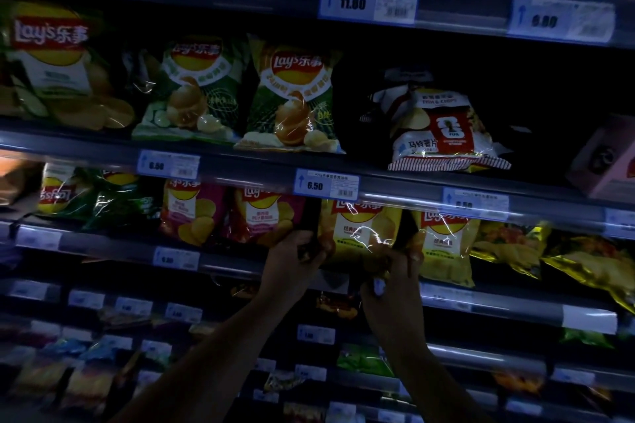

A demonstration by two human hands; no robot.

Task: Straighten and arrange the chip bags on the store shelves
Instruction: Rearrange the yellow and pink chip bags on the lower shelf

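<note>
Dim light over tiered shelving (pixel 405 189) with price tags (pixel 326 184).

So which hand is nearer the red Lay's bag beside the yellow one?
Left. The left hand grips the yellow bag at its lower left corner, just below the red bag; the right hand holds the opposite corner, farther right.

Chip bag (pixel 360 228) on shelf (pixel 498 302), below price tag (pixel 326 184).

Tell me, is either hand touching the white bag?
No, the left hand and right hand both grip the yellow bag, lower down than the white bag.
</note>
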